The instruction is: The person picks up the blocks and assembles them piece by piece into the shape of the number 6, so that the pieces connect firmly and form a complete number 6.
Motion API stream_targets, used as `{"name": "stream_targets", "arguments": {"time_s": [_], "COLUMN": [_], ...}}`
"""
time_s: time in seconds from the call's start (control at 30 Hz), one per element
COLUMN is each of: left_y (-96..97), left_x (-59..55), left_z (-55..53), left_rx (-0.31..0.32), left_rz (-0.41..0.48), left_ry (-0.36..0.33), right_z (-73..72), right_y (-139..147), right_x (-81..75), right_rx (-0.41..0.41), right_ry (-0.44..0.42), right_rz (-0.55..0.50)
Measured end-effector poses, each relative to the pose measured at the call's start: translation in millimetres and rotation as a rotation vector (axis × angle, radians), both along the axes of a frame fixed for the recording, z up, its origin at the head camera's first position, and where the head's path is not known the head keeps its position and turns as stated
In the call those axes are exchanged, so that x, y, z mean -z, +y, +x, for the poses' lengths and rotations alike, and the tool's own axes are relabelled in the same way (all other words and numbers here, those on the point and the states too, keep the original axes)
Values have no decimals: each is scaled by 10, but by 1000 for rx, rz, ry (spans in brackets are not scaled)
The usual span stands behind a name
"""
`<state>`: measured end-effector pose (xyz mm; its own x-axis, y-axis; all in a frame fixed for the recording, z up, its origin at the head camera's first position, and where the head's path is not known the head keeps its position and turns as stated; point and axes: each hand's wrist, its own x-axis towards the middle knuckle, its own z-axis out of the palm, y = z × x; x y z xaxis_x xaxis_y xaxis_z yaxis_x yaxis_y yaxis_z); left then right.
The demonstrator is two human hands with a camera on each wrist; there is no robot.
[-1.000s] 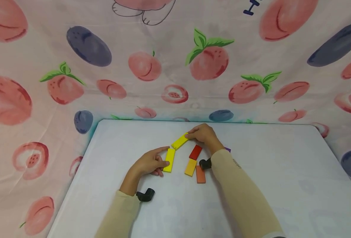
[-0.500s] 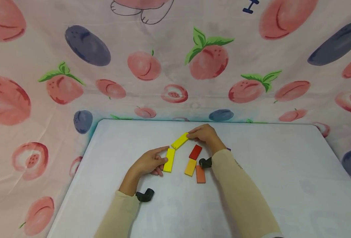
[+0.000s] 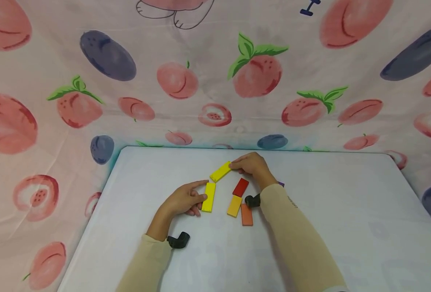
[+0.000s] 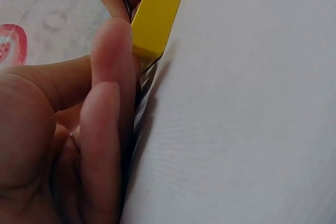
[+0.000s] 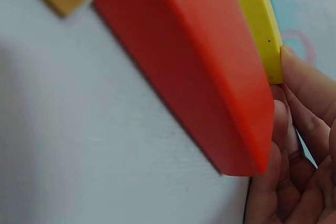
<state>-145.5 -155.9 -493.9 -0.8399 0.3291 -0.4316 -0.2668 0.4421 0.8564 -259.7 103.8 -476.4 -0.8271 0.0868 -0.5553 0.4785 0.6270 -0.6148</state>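
Two yellow blocks lie on the white table, end to end at an angle. My left hand (image 3: 184, 199) holds the near yellow block (image 3: 209, 198), its thumb on the long side and its index finger stretched to the far end. In the left wrist view, that block's yellow end (image 4: 156, 22) shows past the fingers. At the far side, my right hand (image 3: 251, 164) pinches the outer end of the other yellow block (image 3: 220, 172). The right wrist view shows this yellow block (image 5: 258, 22) against the fingertips (image 5: 294, 61), partly behind a red block (image 5: 210, 72).
Right of the near yellow block lie the red block (image 3: 241, 187), an amber block (image 3: 234, 206) and an orange block (image 3: 247, 215). A purple piece (image 3: 281, 184) peeks out beyond the right forearm. Fruit-printed cloth (image 3: 215, 81) hangs behind the table (image 3: 346, 227).
Very little differs. The yellow block in my right hand has shifted slightly away from me; both hands keep their hold. The whole head view has moved a touch.
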Motion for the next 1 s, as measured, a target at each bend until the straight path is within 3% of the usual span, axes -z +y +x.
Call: {"name": "stream_targets", "arguments": {"time_s": [0.47, 1.0], "left_y": [17, 32], "left_x": [-12, -6], "left_z": [5, 18], "left_rx": [-8, -24], "left_rz": [18, -23], "left_ry": [20, 21], "right_z": [-14, -40], "right_y": [21, 12], "right_x": [-28, 31], "right_rx": [-25, -31], "right_ry": [4, -10], "right_rz": [32, 54]}}
